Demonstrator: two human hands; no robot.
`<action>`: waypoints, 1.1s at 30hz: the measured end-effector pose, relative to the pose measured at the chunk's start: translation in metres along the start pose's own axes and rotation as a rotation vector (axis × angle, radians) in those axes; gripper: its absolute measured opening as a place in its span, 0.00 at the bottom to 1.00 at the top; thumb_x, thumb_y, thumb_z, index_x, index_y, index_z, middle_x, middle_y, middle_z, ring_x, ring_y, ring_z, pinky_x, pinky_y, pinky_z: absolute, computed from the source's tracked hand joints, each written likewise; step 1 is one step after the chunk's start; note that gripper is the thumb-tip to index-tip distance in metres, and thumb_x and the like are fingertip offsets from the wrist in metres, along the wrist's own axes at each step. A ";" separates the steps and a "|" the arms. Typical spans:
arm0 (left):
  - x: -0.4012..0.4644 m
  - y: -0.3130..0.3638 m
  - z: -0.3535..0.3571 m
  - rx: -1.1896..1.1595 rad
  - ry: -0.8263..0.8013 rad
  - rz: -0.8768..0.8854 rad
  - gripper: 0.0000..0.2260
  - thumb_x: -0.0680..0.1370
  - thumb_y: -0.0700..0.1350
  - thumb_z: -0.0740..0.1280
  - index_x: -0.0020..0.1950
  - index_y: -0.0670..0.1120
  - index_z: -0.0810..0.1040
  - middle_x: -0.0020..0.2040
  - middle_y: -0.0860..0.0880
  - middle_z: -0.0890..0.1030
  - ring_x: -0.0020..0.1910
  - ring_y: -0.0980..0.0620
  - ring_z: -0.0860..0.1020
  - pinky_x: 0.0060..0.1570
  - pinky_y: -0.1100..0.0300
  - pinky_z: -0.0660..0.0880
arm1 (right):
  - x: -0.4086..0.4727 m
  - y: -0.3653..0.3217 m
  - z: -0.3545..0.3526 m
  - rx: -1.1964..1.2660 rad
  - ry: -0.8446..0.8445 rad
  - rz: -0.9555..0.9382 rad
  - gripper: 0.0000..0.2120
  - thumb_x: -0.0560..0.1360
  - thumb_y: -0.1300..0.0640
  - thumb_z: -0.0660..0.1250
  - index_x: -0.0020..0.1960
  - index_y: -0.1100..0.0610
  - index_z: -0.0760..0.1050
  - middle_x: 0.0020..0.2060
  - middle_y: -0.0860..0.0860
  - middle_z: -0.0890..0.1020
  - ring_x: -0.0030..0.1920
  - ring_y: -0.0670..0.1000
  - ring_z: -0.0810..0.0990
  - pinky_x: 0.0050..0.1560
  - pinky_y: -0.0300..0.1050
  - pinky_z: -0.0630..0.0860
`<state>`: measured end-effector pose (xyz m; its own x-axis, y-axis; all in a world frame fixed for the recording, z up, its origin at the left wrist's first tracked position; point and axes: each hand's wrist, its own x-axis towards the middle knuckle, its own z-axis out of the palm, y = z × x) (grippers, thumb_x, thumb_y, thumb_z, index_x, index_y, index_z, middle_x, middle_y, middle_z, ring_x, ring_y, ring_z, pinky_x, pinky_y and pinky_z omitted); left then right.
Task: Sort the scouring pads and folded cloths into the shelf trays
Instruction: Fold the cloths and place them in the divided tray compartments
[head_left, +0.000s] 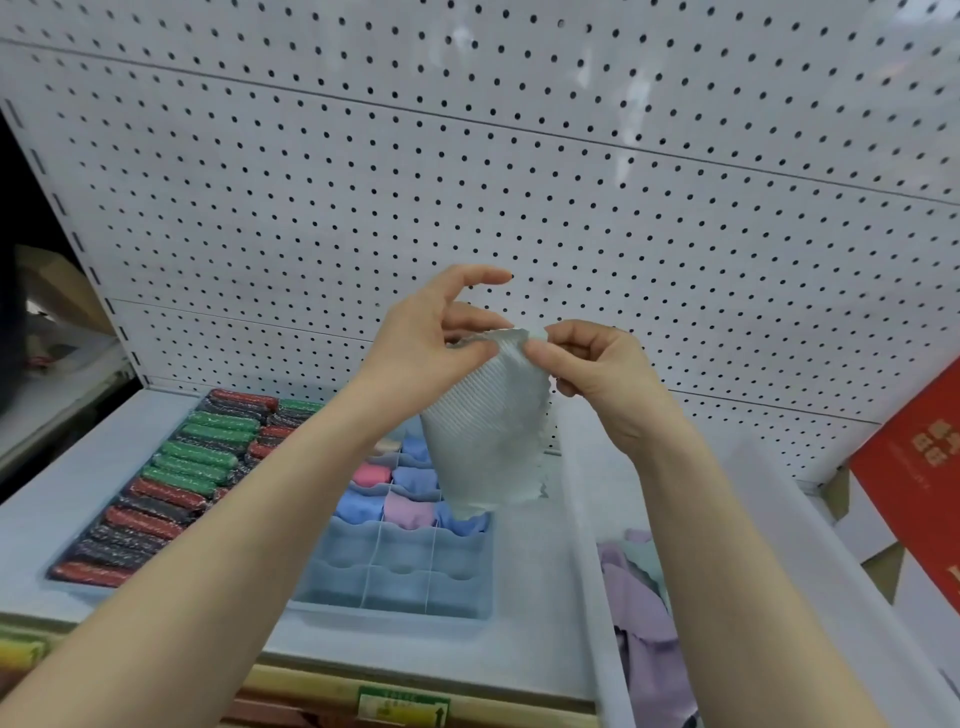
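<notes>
Both hands pinch a pale grey ribbed cloth (488, 431) by its top edge, left hand (431, 343), right hand (597, 374), above the blue divided tray (400, 577). White pegboard (519, 182) behind; the red box's (914, 467) print is unreadable.

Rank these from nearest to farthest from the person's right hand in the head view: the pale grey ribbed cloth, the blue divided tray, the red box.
1. Pale grey ribbed cloth: pinched by the right hand.
2. Blue divided tray: below, to the left.
3. Red box: far right edge.
</notes>
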<state>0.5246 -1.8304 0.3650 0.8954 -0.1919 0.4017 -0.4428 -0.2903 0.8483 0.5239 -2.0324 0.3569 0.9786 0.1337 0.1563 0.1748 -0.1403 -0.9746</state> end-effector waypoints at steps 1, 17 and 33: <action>0.000 0.000 -0.001 -0.012 0.012 0.000 0.22 0.73 0.41 0.73 0.58 0.65 0.75 0.45 0.62 0.85 0.46 0.64 0.82 0.46 0.74 0.73 | 0.000 -0.001 -0.001 0.005 0.015 0.000 0.04 0.73 0.55 0.75 0.39 0.52 0.83 0.32 0.46 0.80 0.31 0.43 0.73 0.33 0.34 0.70; 0.002 0.003 0.011 0.106 0.110 0.016 0.04 0.71 0.48 0.76 0.42 0.56 0.83 0.39 0.59 0.83 0.38 0.58 0.81 0.46 0.59 0.79 | -0.002 -0.007 0.005 -0.021 -0.038 -0.093 0.02 0.73 0.59 0.74 0.45 0.56 0.85 0.36 0.48 0.84 0.34 0.43 0.78 0.34 0.35 0.73; 0.004 -0.010 -0.015 -0.213 -0.007 -0.203 0.15 0.68 0.48 0.79 0.51 0.54 0.78 0.46 0.56 0.81 0.42 0.59 0.80 0.43 0.62 0.79 | 0.002 -0.019 -0.004 0.018 0.144 -0.175 0.02 0.76 0.59 0.70 0.45 0.53 0.79 0.37 0.52 0.81 0.38 0.47 0.76 0.41 0.38 0.75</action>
<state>0.5336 -1.8143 0.3632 0.9641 -0.1568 0.2142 -0.2339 -0.1204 0.9648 0.5231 -2.0335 0.3765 0.9391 0.0125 0.3433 0.3425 -0.1101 -0.9330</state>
